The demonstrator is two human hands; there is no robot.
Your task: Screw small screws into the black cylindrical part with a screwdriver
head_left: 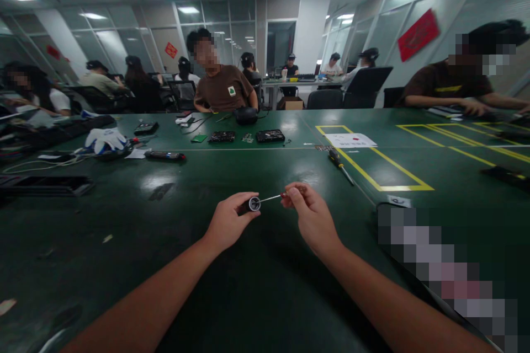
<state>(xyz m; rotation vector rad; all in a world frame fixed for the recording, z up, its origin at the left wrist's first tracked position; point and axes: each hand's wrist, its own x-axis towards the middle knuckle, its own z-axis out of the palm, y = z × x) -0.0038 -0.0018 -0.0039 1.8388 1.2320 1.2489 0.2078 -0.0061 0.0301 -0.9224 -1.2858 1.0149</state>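
My left hand (231,219) is wrapped round a small dark cylinder (254,204) with a pale ring at its open end, which faces me and to the right. Its exact kind I cannot make out. My right hand (309,210) grips a screwdriver (271,198) by its reddish handle. The thin metal shaft points left, and its tip reaches the cylinder's ringed opening. Whether the tip touches anything inside is too small to tell. Both hands are held above the green table (199,298).
A black-and-yellow screwdriver (342,166) lies beyond my right hand, near yellow tape (403,184) and a white sheet (351,140). Dark opened devices (270,135), a green circuit board (199,138) and white gloves (105,140) lie farther back. A person (226,88) sits opposite.
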